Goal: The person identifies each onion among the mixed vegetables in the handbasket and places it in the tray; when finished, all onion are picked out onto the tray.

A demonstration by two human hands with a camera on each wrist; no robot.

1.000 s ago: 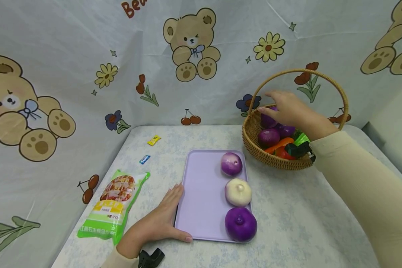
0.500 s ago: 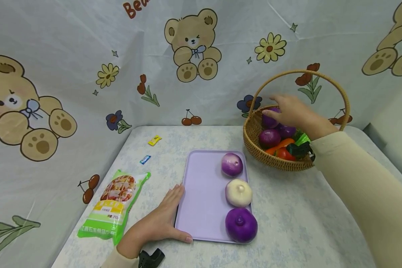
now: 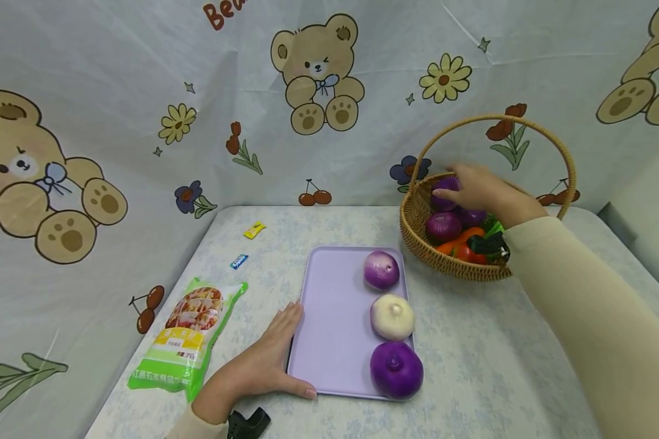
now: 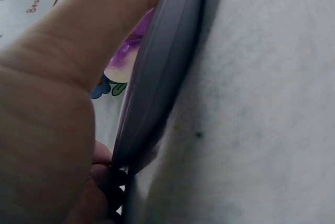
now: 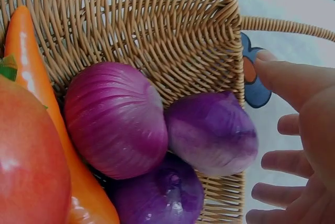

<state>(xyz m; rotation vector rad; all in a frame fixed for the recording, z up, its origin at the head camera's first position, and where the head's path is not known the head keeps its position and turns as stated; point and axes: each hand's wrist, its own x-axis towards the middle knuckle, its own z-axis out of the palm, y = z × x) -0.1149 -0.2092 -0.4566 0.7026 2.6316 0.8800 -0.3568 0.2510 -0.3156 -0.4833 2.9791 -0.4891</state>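
My right hand (image 3: pixel 475 189) reaches into the wicker basket (image 3: pixel 417 228) at the back right, its spread fingers (image 5: pixel 293 124) around a purple onion (image 5: pixel 212 132) (image 3: pixel 445 189) without closing on it. Two more purple onions (image 5: pixel 115 119) (image 5: pixel 159 195), an orange pepper (image 5: pixel 31 72) and a red tomato (image 5: pixel 29 166) lie beside it. My left hand (image 3: pixel 263 360) rests flat on the table, thumb and fingers against the lilac tray's (image 3: pixel 332 317) left front corner. On the tray stand a pale purple onion (image 3: pixel 381 270), a white onion (image 3: pixel 392 316) and a deep purple onion (image 3: pixel 396 370).
A green food packet (image 3: pixel 189 332) lies left of my left hand. Two small sweets, yellow (image 3: pixel 254 229) and blue (image 3: pixel 238 261), lie further back. A bear-print cloth hangs behind the table; the basket's tall handle (image 3: pixel 494 119) arches over my right hand.
My right hand has sunk lower into the basket and closer onto the purple onion. The left hand and tray have not moved.
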